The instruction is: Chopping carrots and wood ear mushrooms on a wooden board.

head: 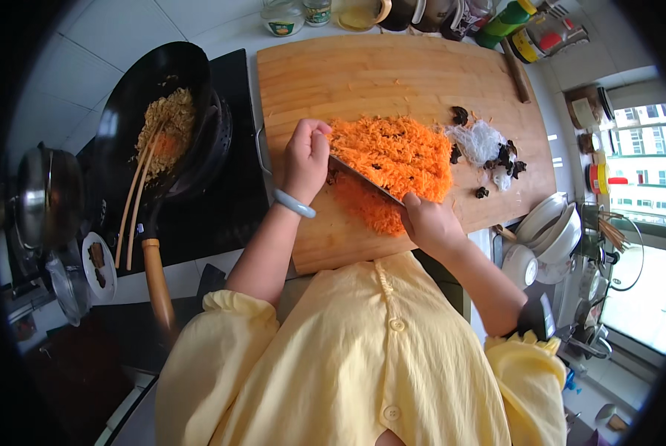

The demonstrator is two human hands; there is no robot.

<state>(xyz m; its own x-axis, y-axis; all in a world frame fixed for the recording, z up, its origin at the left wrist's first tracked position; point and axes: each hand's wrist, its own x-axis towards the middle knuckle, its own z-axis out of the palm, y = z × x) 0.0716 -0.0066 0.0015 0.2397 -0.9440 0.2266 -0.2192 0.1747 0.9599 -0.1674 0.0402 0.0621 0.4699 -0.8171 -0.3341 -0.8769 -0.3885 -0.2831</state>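
A heap of shredded carrot [394, 150] with dark bits lies on a large wooden cutting board [333, 72]. Across its near side stands a knife blade [366, 179], with more carrot on both sides of it. My right hand [430, 223] is closed around the knife at its right end; the handle is hidden in the fist. At the blade's far left end is my left hand [310, 153], fingers curled, thumb near the tip; whether it pinches the blade I cannot tell. Right of the carrot lie white translucent noodles [478, 142] and dark wood ear mushroom pieces [508, 159].
On the stove at left, a black wok [126, 128] holds crumbly yellow food [171, 117] and wooden chopsticks [137, 195]; its wooden handle [159, 279] points towards me. Bowls [556, 234] stack at right. Jars and bottles [506, 25] line the back. A rolling pin [517, 72] rests at the board's right edge.
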